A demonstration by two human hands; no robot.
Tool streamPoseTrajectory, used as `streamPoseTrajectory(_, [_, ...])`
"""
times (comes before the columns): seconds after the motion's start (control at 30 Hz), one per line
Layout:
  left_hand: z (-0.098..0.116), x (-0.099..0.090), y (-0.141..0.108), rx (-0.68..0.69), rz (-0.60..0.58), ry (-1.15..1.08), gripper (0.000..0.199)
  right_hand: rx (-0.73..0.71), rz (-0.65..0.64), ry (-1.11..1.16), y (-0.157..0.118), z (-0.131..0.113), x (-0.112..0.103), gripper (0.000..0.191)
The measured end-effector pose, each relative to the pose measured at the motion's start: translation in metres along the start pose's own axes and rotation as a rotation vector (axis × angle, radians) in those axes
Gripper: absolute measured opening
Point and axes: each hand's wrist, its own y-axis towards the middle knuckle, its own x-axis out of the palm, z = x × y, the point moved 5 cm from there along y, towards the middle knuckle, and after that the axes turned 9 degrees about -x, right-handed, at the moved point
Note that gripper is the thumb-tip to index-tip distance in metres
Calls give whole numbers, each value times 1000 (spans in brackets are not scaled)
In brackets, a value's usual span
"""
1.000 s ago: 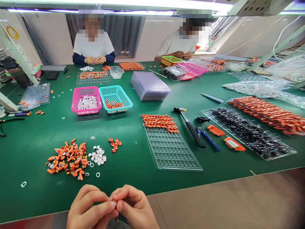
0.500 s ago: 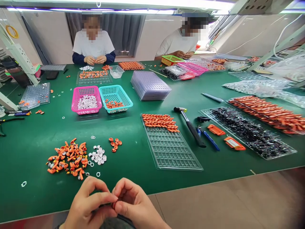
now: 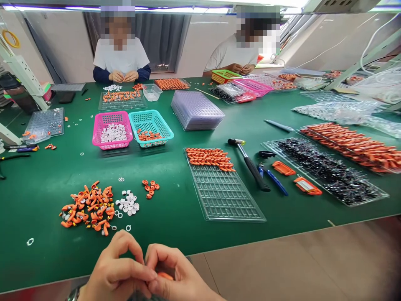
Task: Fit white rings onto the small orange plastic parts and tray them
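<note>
Just past the table's front edge, my left hand and my right hand meet fingertip to fingertip. Between the fingers of my right hand shows part of an orange earbud piece, and my left thumb and index finger pinch at its near end. Most of the piece is covered by the fingers. Beyond my left hand lies a heap of orange earbud shells with gold-coloured bits. Beside it are a pile of small white round caps and several orange round caps.
A clear tray holds orange shells at its far end. Right of it lie a hammer, blue pliers and a tray of black wired parts. A pink basket and a turquoise basket stand farther back. Two people sit opposite.
My hands have shifted slightly; the right one has turned so that more orange shows within its fingers. The whole view has moved a little. Table items look unchanged.
</note>
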Motion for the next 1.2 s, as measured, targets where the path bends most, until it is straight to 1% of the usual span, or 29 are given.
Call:
streamPoseTrajectory(0.1, [2, 0, 4, 7, -1, 35, 23, -56, 63, 77, 1, 7, -2, 39])
streamPoseTrajectory(0.2, [-1, 0, 5, -37, 56, 26, 16, -119, 116, 81, 5, 8, -10, 30])
streamPoseTrajectory(0.27, [-2, -1, 5, -66, 123, 16, 19, -164, 105, 61, 7, 6, -13, 23])
streamPoseTrajectory(0.33, [0, -1, 4, -60, 175, 42, 21, -181, 78, 46, 9, 6, -15, 17])
streamPoseTrajectory(0.4, [6, 0, 4, -21, 204, 96, 19, -181, 73, 58, 10, 7, -16, 13])
streamPoseTrajectory(0.53, [17, 1, 3, 80, 233, 203, 18, -181, 106, 134, 10, 12, -15, 14])
streamPoseTrajectory(0.7, [22, 1, -4, 222, 247, 311, 16, -243, 119, 267, 13, 13, -10, 15])
streamPoseTrajectory(0.83, [21, 2, -10, 265, 255, 387, 19, -249, 126, 294, 14, 14, -8, 16])
streamPoseTrajectory(0.93, [22, 2, -12, 279, 257, 396, 21, -266, 126, 276, 13, 14, -10, 15])
streamPoseTrajectory(1.0, [22, 1, -11, 263, 259, 377, 17, -288, 111, 241, 13, 13, -12, 14])
streamPoseTrajectory(1.07, [20, 0, -9, 214, 263, 336, 11, -307, 80, 165, 11, 11, -15, 12])
streamPoseTrajectory(1.13, [15, -1, -6, 128, 260, 271, 8, -309, 66, 56, 8, 7, -18, 12])
streamPoseTrajectory(1.2, [7, 0, -5, 24, 227, 177, 6, -283, 69, -30, 5, 4, -19, 14])
